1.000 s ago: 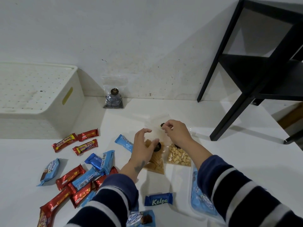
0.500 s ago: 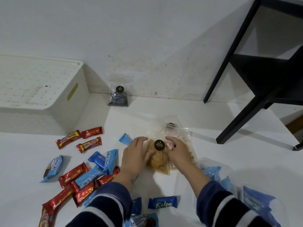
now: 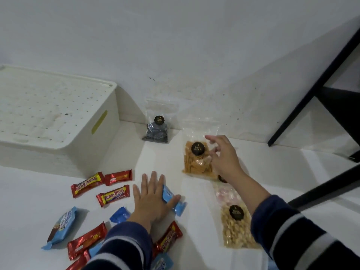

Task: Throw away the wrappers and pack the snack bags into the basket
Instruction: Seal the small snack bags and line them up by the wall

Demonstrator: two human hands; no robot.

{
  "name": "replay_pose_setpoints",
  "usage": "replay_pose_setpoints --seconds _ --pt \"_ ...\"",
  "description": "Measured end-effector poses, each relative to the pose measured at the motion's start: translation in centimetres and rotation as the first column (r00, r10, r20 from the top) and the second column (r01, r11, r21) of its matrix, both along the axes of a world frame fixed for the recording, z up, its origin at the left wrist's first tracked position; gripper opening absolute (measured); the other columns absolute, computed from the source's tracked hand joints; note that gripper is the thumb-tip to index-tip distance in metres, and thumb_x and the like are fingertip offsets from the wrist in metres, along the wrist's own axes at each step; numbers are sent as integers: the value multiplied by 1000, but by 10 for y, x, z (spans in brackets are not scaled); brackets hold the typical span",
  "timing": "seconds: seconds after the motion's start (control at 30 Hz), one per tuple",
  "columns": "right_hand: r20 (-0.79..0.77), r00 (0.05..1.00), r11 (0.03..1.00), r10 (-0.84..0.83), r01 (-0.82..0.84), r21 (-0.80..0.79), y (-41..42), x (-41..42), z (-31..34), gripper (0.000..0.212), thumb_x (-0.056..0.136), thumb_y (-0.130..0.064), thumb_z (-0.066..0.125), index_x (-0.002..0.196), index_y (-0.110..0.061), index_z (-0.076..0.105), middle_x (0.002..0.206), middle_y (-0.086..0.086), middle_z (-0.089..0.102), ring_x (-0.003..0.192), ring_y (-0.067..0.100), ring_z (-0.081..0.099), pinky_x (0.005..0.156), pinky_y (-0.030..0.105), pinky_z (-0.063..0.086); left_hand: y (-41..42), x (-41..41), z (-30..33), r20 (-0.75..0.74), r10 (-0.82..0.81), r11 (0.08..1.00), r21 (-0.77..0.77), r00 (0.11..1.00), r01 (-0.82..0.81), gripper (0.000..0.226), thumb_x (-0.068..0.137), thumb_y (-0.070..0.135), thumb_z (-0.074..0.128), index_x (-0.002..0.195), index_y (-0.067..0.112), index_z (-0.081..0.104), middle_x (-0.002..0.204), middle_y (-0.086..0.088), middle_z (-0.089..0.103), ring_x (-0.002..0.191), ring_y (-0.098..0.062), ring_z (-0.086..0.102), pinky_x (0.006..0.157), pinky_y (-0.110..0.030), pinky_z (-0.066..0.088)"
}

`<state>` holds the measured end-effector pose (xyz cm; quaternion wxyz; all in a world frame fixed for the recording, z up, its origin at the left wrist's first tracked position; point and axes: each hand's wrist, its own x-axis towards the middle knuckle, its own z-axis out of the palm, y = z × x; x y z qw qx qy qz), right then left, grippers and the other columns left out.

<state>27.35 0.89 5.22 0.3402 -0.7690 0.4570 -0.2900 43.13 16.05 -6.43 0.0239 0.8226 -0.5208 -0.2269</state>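
While your left hand (image 3: 151, 199) lies flat on the white tabletop (image 3: 272, 168) with fingers straight and spread, its thumb rests against a light blue wrapper (image 3: 172, 200) at about five o'clock of frame centre. Your right hand (image 3: 224, 155) hangs at three o'clock of centre, fingers loosely spread and gripping nothing, just beside the clear bag of orange chips (image 3: 196, 158), which stands upright; whether the fingertips touch it you cannot tell. Behind that, at twelve o'clock from your left hand, a bag of dark snacks (image 3: 156, 129) leans on the wall. At five o'clock of your right hand, two more clear bags lie flat: one of pale pink pieces (image 3: 228, 195), one of peanuts (image 3: 235, 230), partly under your sleeve. Red beng-beng bars (image 3: 87, 185) and blue wrappers (image 3: 63, 227) scatter from nine to seven o'clock. The white perforated basket (image 3: 58, 117) sits upside down at ten o'clock.
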Motion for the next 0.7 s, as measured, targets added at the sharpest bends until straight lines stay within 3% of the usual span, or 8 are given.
replay_pose_setpoints --seconds 0.23,0.4,0.53,0.63,0.7 --pt "148 986 994 -71 57 97 -66 73 -18 53 86 16 47 119 -24 58 105 -8 46 80 8 49 80 29 56 -8 3 -3 5 -8 997 81 1000 8 97 60 90 -5 130 34 -39 137 3 -50 124 -27 -48 99 -57 -26" --pt "140 984 987 -106 87 137 -94 98 -40 60 80 21 43 118 -23 59 112 -2 45 80 11 48 76 27 53 -9 4 -5 -2 -21 995 100 1000 21 97 49 91 -17 126 38 -43 135 2 -54 122 -28 -51 99 -58 -26" --pt "54 993 985 -105 96 144 -107 101 -46 66 77 23 45 120 -26 58 121 2 42 95 17 51 88 32 53 -9 6 -4 -2 -24 995 93 1000 24 95 52 91 -14 126 38 -42 136 3 -52 123 -28 -50 98 -57 -27" --pt "2 998 983 -65 64 172 -102 93 -44 59 82 14 50 124 -27 56 131 5 39 109 21 53 97 31 48 -10 7 -5 3 -23 995 99 1000 23 98 50 91 -14 127 36 -42 137 2 -50 124 -28 -49 98 -58 -27" --pt "-2 999 980 -53 52 193 -90 79 -40 53 85 8 51 124 -27 56 129 3 39 111 20 51 95 28 47 -12 7 -4 -6 -16 995 98 1000 17 101 54 92 -8 132 34 -38 138 2 -48 125 -28 -47 101 -58 -25"
